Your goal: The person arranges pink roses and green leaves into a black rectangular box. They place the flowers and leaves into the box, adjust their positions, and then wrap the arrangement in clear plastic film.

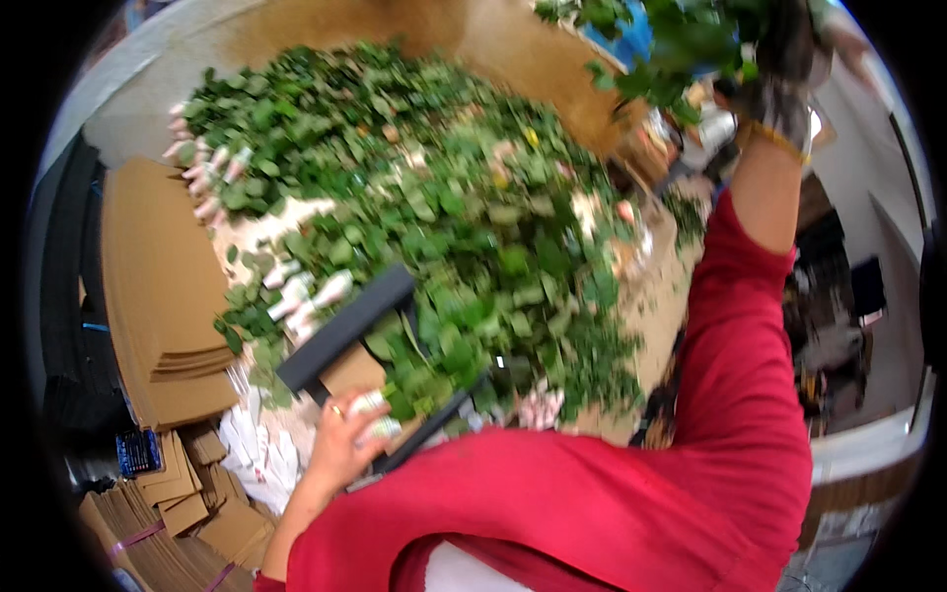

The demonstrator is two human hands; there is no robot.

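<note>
My left hand [345,432] has its fingers curled around white-wrapped flower heads [375,426] beside leafy stems in a dark tray-like holder with a long bar [345,326]. My right arm reaches up to the upper right, where my gloved right hand [764,109] is at a bunch of green leafy stems [691,44], blurred and partly cut off. A large pile of leafy stems [473,217] with pale wrapped buds [207,178] covers the work surface around the holder.
Flat cardboard sheets [163,276] stand at the left, with cardboard stacks [128,533], a blue box [138,452] and crumpled white paper [256,449] below. A brown board [533,64] backs the surface. A shelved area with dark items [834,335] lies at the right.
</note>
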